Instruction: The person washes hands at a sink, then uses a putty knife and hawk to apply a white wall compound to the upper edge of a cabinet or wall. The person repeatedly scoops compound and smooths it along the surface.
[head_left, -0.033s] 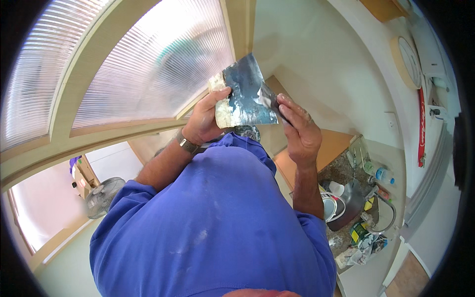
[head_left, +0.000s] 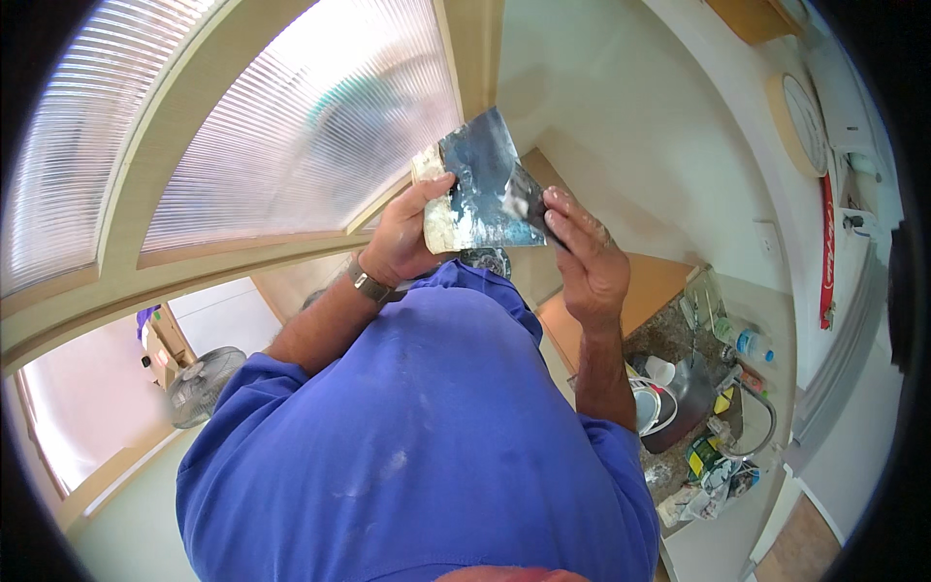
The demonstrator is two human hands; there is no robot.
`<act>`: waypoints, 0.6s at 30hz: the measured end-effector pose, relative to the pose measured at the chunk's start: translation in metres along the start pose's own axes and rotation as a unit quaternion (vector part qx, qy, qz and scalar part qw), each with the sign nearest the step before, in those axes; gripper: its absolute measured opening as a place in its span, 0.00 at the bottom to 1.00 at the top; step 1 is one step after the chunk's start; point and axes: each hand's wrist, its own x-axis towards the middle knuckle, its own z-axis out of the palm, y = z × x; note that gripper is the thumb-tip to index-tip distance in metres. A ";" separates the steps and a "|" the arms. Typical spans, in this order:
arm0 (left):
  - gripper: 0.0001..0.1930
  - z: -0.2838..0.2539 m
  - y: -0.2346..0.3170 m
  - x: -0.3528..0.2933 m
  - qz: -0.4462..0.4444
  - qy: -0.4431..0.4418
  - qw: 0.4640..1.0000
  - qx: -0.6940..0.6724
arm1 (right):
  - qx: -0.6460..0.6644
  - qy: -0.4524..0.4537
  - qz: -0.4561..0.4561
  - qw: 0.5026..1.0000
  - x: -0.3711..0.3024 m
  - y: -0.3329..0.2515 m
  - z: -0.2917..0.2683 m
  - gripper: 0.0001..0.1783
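My left hand (head_left: 405,231) grips the pale, putty-crusted back edge of a wide steel filling knife (head_left: 477,160), thumb on top. The blade is held up in front of my chest, its dark bluish face smeared with white filler toward the lower edge. My right hand (head_left: 592,254) closes round a smaller dark scraper (head_left: 529,194). Its blade overlaps the right part of the wide knife and carries a light smear of filler. Filler also marks the fingers of my right hand.
Ribbed-glass door panels (head_left: 310,126) stand close at left, with a fan (head_left: 206,386) below. To the right, a cluttered counter holds a white bucket (head_left: 648,407), a plastic bottle (head_left: 754,344), a curved tap (head_left: 771,417) and a dark sink (head_left: 690,388). A wall socket (head_left: 767,238) sits above.
The small scraper has turned and shifted slightly on the wide filling knife's face, and the filler on it looks different. Both hands stay almost in place.
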 end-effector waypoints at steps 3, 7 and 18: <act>0.17 -0.007 -0.002 -0.002 -0.017 -0.014 0.999 -0.025 | -0.101 -0.036 -0.056 0.993 0.001 -0.002 -0.002 0.19; 0.19 -0.003 0.002 -0.006 -0.013 -0.027 1.000 0.007 | -0.176 -0.010 -0.079 0.981 0.000 0.006 0.002 0.18; 0.21 -0.009 0.006 -0.010 -0.028 -0.059 0.998 0.016 | -0.246 0.000 0.041 0.968 0.003 0.022 -0.028 0.14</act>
